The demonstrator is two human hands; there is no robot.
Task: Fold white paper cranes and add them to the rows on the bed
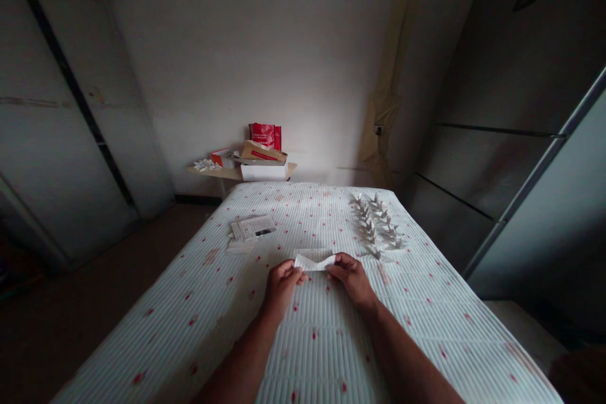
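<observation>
A small sheet of printed paper is stretched between my two hands, low over the bed cover, with a dip along its middle. My left hand pinches its left end between thumb and fingers. At the right end, my right hand grips it the same way. To the right stand folded paper cranes in two rows, several in each. On the left lies a small stack of printed paper sheets, the top ones set askew.
The striped bed cover with red marks spreads under everything. Beyond its far edge, a small side table carries a red bag, a white box and more white folded paper. Dark cabinets flank the right side.
</observation>
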